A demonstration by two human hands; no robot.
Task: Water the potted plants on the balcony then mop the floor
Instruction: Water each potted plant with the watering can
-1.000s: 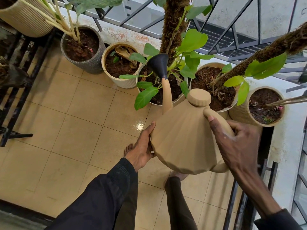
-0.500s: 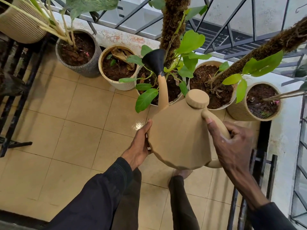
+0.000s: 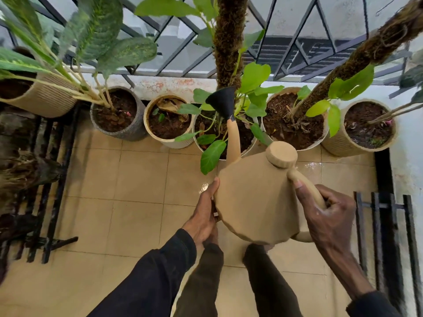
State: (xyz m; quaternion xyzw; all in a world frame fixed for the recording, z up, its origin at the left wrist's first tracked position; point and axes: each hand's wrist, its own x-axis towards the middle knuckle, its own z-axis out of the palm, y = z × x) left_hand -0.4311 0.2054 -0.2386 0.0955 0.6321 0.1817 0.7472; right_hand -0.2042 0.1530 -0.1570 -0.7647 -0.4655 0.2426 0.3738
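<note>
A tan faceted watering can hangs over the tiled floor, tilted forward. Its black rose points over the middle white pot, which holds a leafy plant on a moss pole. My right hand grips the can's curved handle. My left hand rests flat against the can's left side, fingers straight. To the right stand a white pot with a leaning moss pole and a ribbed beige pot. On the left sit a beige pot with dry leaves and a grey pot.
A black metal railing runs behind the pots above a low white ledge. A black metal rack stands at the left and black bars at the right. A woven beige pot sits at the far left. The beige tiles have wet patches near the can.
The view has tipped up and shows more of the railing and leaves. The can sits a little lower and further right in view, both hands still on it.
</note>
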